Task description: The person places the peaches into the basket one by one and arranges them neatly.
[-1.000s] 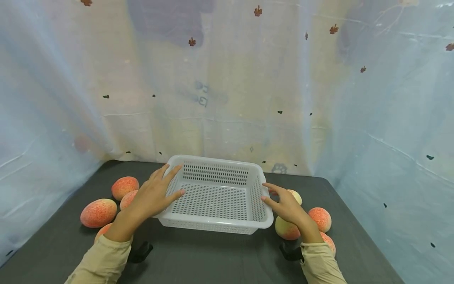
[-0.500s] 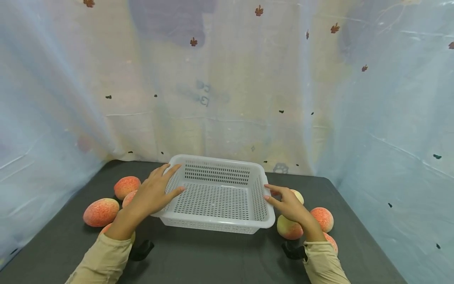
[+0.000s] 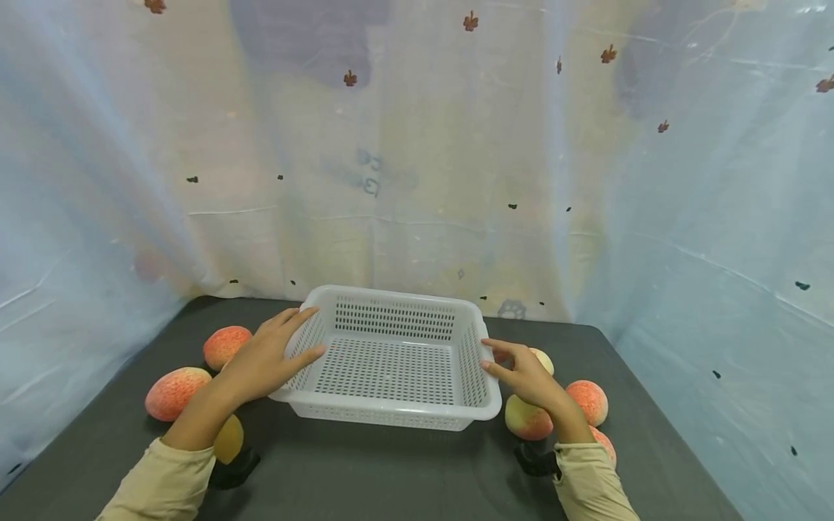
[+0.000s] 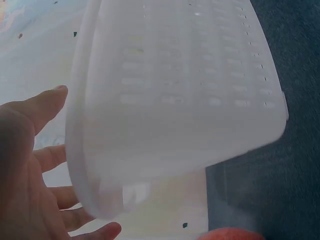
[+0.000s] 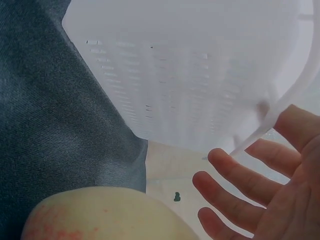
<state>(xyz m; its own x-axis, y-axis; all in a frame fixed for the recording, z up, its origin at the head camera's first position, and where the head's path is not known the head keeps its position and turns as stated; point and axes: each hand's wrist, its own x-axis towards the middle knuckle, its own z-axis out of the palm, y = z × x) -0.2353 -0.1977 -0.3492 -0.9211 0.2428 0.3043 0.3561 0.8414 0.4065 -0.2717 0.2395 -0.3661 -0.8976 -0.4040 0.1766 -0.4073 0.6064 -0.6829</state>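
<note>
A white plastic basket point(image 3: 391, 405) with slotted walls stands in the middle of the dark table, with nothing inside it. My left hand point(image 3: 274, 354) is spread over the basket's left rim, thumb and fingers apart. In the left wrist view, the fingers lie beside the rim without curling round it; contact is hard to tell. At the opposite end, my right hand point(image 3: 526, 373) has its thumb and index fingertips at the right rim. The right wrist view shows the thumb point(image 5: 295, 125) against the basket's edge and the other fingers loosely bent below it.
Left of the basket lie several red-and-yellow fruits point(image 3: 176, 393), partly behind the left arm. More such fruits point(image 3: 528, 418) lie around the right forearm. A pale patterned curtain point(image 3: 417, 181) hangs round the table's back and sides. Black wrist mounts point(image 3: 234, 470) sit under both sleeves.
My left hand has drawn back a little to the left, off the basket's inside, and a yellow fruit now shows beside its wrist. The basket and right hand stay put.
</note>
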